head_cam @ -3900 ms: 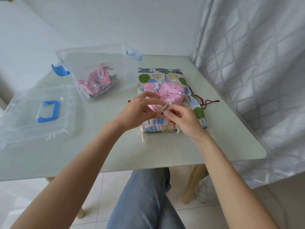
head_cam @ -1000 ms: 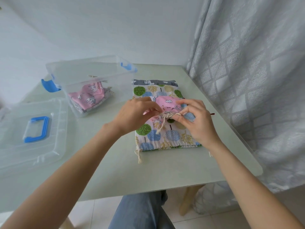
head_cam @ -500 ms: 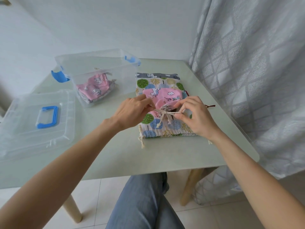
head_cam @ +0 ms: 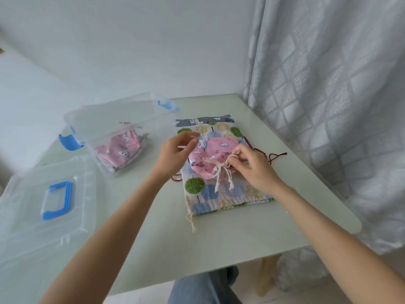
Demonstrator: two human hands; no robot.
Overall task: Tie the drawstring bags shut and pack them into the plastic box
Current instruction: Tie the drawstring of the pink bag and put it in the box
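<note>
Small pink unicorn-print drawstring bag [head_cam: 211, 157] lies centre frame on top of a larger flat tree-print fabric bag [head_cam: 215, 189], both on the pale green table [head_cam: 166, 233]. The pink bag's gathered neck points toward the lower right; its long axis runs from upper left to lower right.

Right hand [head_cam: 252, 166] sits just right of the neck, fingers curled, pinching a loop of the cream cotton drawstring [head_cam: 221, 172] at the knot. Two loose cord tails hang down-frame from the knot over the tree print.

Left hand [head_cam: 175, 153] hovers at the pink bag's left edge, fingers loosely bent. Whether it pinches a cord end is unclear; a thin pale line near the fingertips is blurred.

Key relation: the knot is directly left of the right fingertips, touching. The bag body stretches away from that grip toward the left hand. The right hand is nearer the cord, the left nearer the bag body.

Clear plastic storage box with blue latches [head_cam: 105, 119] stands open in the left-centre of the frame, left of the left hand, with another pink bag [head_cam: 118, 150] already inside. So packing likely means a leftward carry, and the left hand is closer. Clear lid with blue handle [head_cam: 28, 216] lies at the lower left. A red cord [head_cam: 277, 155] trails right of the stack.

Judgement: the knot looks nearly finished, and packing comes next.
</note>
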